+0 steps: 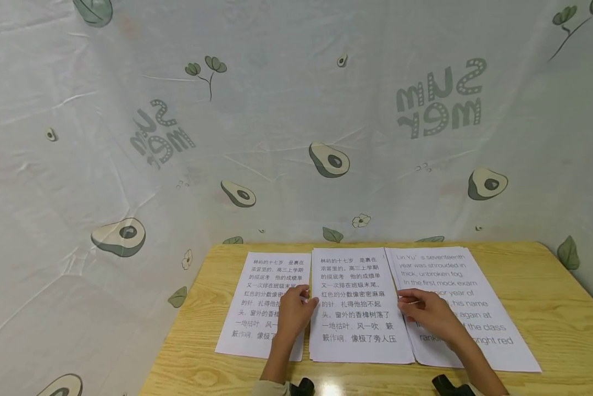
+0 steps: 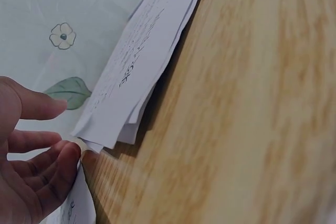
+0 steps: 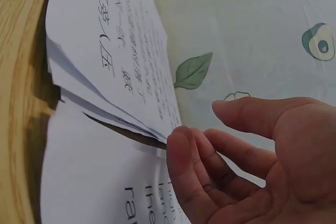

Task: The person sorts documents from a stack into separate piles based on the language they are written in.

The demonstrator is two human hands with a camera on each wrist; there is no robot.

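Note:
A middle stack of printed sheets [image 1: 353, 308] lies on the table, its edges slightly uneven. Over the right edge of the left sheets [image 1: 247, 324] is my left hand [image 1: 296, 311], near the middle stack's left side; its fingers are loosely bent and the thumb stands apart from them. My right hand [image 1: 432, 313] is above the English-printed sheets [image 1: 494, 330], with fingertips beside the middle stack's right edge. In the right wrist view, the right thumb and fingers [image 3: 181, 156] are apart, with no paper between them. Whether the fingertips touch the paper edges, I cannot tell.
A wood-grain table [image 1: 538, 297] carries the three sets of paper side by side. Behind and to the left hangs a pale curtain [image 1: 276, 110] printed with avocados and leaves. Black wrist devices [image 1: 302, 386] show at the bottom edge of the head view.

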